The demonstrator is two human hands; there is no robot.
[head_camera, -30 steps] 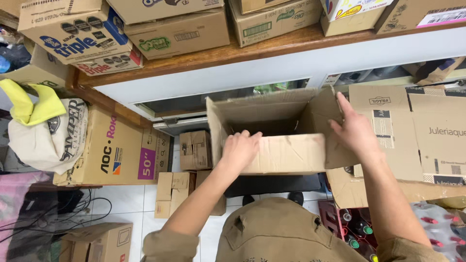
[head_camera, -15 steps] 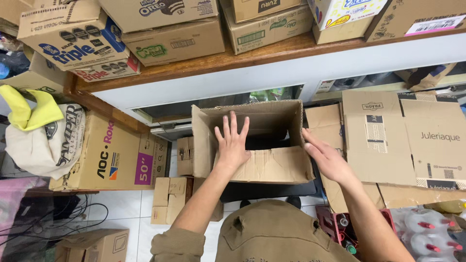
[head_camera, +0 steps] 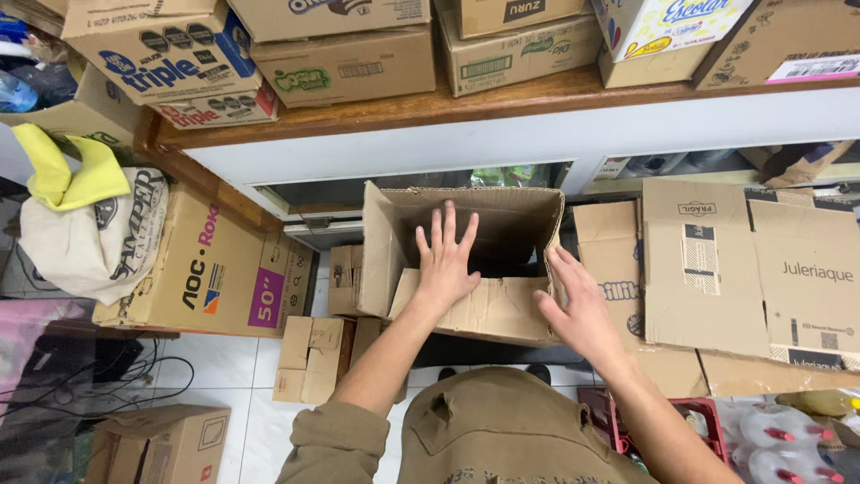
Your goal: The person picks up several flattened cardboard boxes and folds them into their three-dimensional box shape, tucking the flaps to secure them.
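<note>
Left hand (head_camera: 445, 255) flat, fingers spread, on near flap of open cardboard box (head_camera: 466, 224) — right hand (head_camera: 578, 309) open at right wall, empty.

A wooden shelf (head_camera: 502, 103) carries a row of printed cardboard boxes (head_camera: 345, 63) side by side.

— Inspector: What is sitting on the wooden shelf (head_camera: 502, 103)?
— Clerk: Printed cartons (head_camera: 345, 63) are standing in a row. Below, a cloth bag (head_camera: 85, 237) is lying on a large flat carton (head_camera: 210, 269).
— Inspector: And right?
— Clerk: Flattened cardboard (head_camera: 743, 269) is leaning there; bottles (head_camera: 779, 439) are showing beneath.
</note>
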